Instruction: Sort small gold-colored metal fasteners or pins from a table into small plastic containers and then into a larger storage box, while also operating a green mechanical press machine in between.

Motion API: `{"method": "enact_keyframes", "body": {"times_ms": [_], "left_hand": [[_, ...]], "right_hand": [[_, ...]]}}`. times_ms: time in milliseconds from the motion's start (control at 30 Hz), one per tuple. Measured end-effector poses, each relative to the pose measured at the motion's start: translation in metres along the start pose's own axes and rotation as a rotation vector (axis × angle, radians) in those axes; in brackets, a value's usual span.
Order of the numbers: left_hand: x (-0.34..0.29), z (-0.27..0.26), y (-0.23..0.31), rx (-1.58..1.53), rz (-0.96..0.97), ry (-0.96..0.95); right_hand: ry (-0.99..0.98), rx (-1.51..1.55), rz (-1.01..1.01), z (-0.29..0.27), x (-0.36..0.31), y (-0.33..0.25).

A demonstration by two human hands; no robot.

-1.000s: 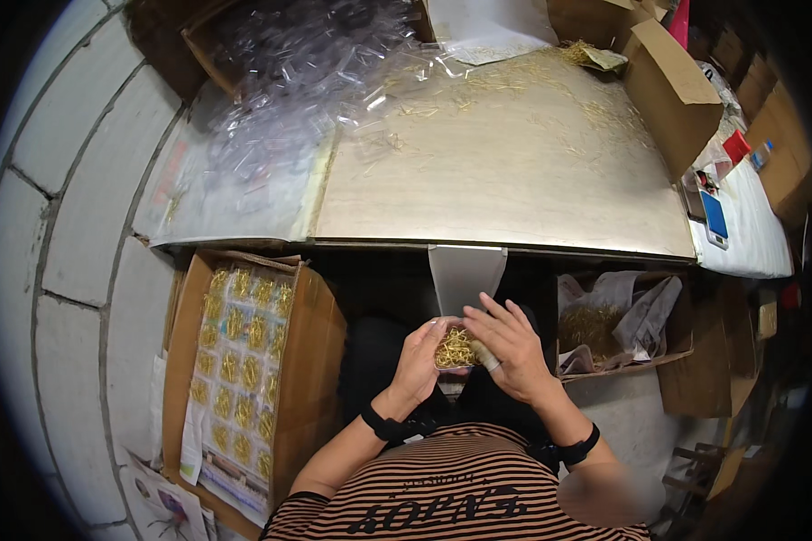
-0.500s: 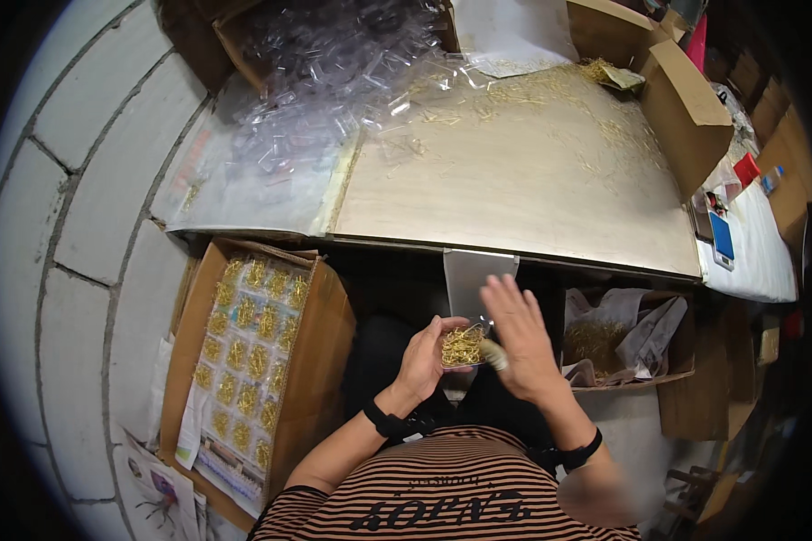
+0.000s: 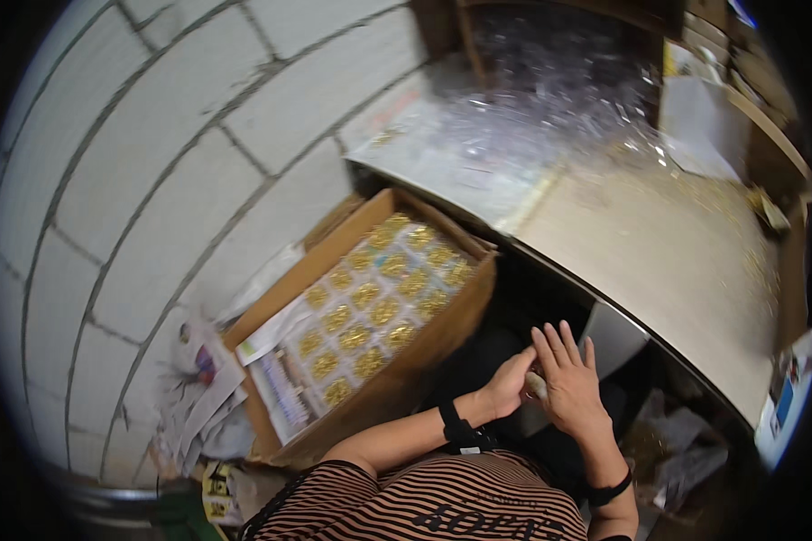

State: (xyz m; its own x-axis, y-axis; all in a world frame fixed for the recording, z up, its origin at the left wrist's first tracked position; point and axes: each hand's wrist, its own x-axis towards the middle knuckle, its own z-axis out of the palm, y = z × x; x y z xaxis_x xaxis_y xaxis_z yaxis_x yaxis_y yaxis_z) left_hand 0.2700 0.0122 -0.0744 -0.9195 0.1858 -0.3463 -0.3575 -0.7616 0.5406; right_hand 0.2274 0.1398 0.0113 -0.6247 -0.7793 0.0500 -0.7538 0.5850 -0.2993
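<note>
My left hand (image 3: pixel 507 386) is curled with its fingers cupped, low in front of my body. The small clear box of gold-coloured wire pieces seen in it a moment ago is now hidden behind my right hand (image 3: pixel 568 388). That right hand lies over the left, palm down, its fingers stretched out. A pale wrapping (image 3: pixel 536 386) covers its thumb. To the left stands an open cardboard box (image 3: pixel 465 311), holding rows of small clear boxes (image 3: pixel 364 295) filled with gold-coloured wire pieces.
Beyond my hands is a worktable (image 3: pixel 650 243) with a heap of clear plastic boxes (image 3: pixel 550 90) and scattered gold pieces. A block wall (image 3: pixel 162 171) rises at left. Crumpled plastic lining (image 3: pixel 686 451) shows at lower right, and printed sheets (image 3: pixel 203 379) lie beside the cardboard box.
My view has turned left, so the cardboard box sits nearer the middle. My right hand has come over the left, covering the small clear box.
</note>
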Motion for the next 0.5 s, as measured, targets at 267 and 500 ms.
{"method": "enact_keyframes", "body": {"times_ms": [267,500], "left_hand": [[-0.110,-0.013,0.136,0.362,0.375,0.288],[-0.240,-0.120,0.253,0.422,0.557,0.827]], "right_hand": [[0.632,0.459,-0.304,-0.045,0.012,-0.016],[0.614,0.604,-0.082,-0.008,-0.018,0.022]]}}
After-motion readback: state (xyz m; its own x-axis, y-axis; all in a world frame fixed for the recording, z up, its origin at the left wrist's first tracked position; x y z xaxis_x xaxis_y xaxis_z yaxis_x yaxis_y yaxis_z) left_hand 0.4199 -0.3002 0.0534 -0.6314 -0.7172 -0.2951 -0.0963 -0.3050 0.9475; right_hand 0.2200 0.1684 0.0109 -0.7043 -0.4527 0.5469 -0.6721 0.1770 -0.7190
